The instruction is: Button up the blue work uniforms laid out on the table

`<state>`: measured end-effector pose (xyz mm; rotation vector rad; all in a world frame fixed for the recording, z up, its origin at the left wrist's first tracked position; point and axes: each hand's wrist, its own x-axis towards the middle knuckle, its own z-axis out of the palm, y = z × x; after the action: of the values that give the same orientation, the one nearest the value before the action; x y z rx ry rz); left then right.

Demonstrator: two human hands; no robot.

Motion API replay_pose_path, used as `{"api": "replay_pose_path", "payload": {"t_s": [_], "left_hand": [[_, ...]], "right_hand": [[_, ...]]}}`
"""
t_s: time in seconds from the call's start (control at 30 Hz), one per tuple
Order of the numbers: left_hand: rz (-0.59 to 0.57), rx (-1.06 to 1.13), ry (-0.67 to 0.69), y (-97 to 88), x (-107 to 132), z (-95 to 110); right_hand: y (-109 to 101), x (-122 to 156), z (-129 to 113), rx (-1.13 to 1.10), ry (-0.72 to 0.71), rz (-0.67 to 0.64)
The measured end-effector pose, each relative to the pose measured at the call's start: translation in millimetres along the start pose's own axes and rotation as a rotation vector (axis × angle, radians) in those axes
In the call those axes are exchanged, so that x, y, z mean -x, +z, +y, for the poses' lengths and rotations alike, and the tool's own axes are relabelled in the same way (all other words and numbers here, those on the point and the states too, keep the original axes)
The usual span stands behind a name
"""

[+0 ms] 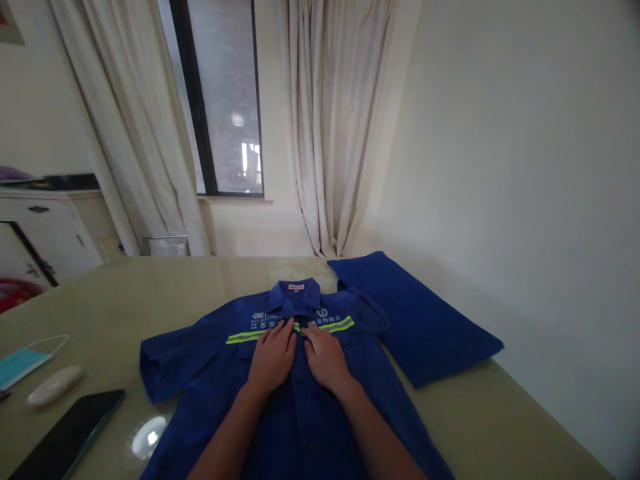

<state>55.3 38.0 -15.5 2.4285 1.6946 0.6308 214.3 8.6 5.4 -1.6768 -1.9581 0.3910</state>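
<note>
A blue short-sleeved work shirt (200,357) lies spread front up on the table, its collar at the far end. Across the chest run a yellow-green and grey reflective stripe and white printed lettering. My left hand (273,358) rests on the chest just left of the front placket, fingers stretched toward the collar. On the other side of the placket lies my right hand (326,357), its fingers also laid out over the stripe. The fingertips of both hands are close together near the shirt's middle line, and I see nothing held in them.
A folded blue cloth (415,320) lies at the right, against the shirt's right sleeve. On the left of the table (165,287) are a black phone (67,433), a pale oval object (55,385) and a light-blue face mask (24,365). Curtains (330,133) hang behind.
</note>
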Motion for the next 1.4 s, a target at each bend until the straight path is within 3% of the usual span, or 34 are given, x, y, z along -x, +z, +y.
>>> {"api": "replay_pose_path", "payload": {"t_s": [0.13,0.27,0.43,0.53,0.63,0.77,0.87,1.07,1.27,1.4], "left_hand": [[-0.029,-0.044,0.059,-0.6,-7.3,-0.8],[-0.029,-0.09,0.009,-4.2,-21.8,-4.1],[-0.007,-0.101,0.007,-4.2,-37.6,-9.8],[0.005,-0.084,0.005,-2.7,-42.2,-13.0],[0.02,-0.068,-0.013,-2.0,-45.0,-15.4],[0.049,-0.066,-0.025,-3.0,-45.8,-16.9],[0.076,-0.065,-0.027,-3.6,-45.0,-17.1],[0.131,-0.055,-0.026,-4.8,-44.5,-17.1],[0.147,-0.056,0.0,-4.1,-43.6,-16.5],[0.039,-0.075,0.009,0.7,-46.0,-16.2]], "right_hand": [[-28.9,3.2,0.7,-0.196,-0.041,-0.014],[-55.1,38.4,9.9,-0.179,-0.073,0.001],[-72.9,109.6,64.3,0.002,0.059,0.043],[-82.1,130.6,92.2,-0.03,0.127,0.065],[-91.1,110.7,100.5,-0.197,0.209,0.194],[-98.0,39.5,99.3,-0.707,0.575,0.39],[-91.9,-8.0,98.5,-0.87,0.674,0.441],[-70.3,-54.8,94.8,-0.831,0.625,0.542],[-119.9,-76.3,127.1,-0.516,0.612,0.783],[-127.5,-63.7,158.0,-0.351,0.741,0.752]]}}
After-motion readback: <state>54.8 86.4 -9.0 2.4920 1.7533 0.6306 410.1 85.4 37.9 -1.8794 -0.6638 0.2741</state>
